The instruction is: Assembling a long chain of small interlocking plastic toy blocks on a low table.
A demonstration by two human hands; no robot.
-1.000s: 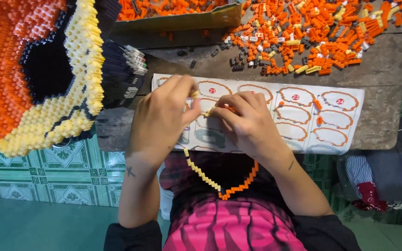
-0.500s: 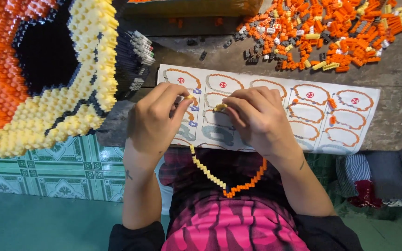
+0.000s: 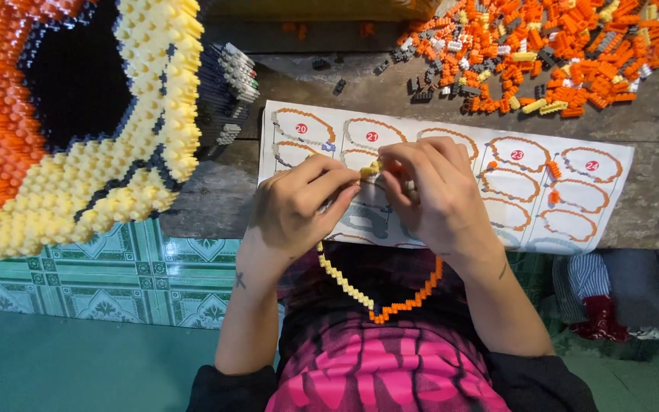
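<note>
Between the fingertips, over the printed instruction sheet (image 3: pixel 573 202): one small yellow brick (image 3: pixel 370 168), knobbly plastic, pinched by left hand (image 3: pixel 299 210) and right hand (image 3: pixel 429 198) together, both sets of fingers clamped on it. One studded chain (image 3: pixel 375 294) hangs below the palms in a V, yellow half, orange half. Worn wooden table (image 3: pixel 650 114) carries a loose heap of bricks (image 3: pixel 543 53), mostly orange. One big bumpy orange-yellow-black brick model (image 3: pixel 78 130) sits left.
</note>
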